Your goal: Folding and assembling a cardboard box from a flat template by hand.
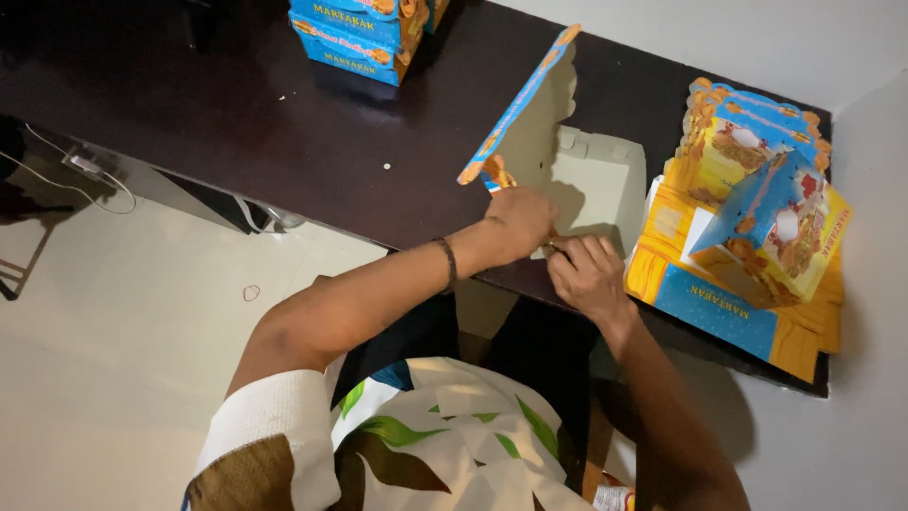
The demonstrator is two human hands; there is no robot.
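Observation:
A half-folded cardboard box (586,175), blue and orange outside and pale grey inside, lies on the dark table (236,114) with its lid standing up. My left hand (518,222) grips the box's near left corner. My right hand (586,274) pinches the near edge of the same box, right beside the left hand. A dark band circles my left wrist.
A pile of flat and partly folded boxes (757,227) of the same kind sits at the table's right end. Finished blue boxes (364,33) are stacked at the far edge. A white wall is on the right; pale floor with a cable (76,170) lies left.

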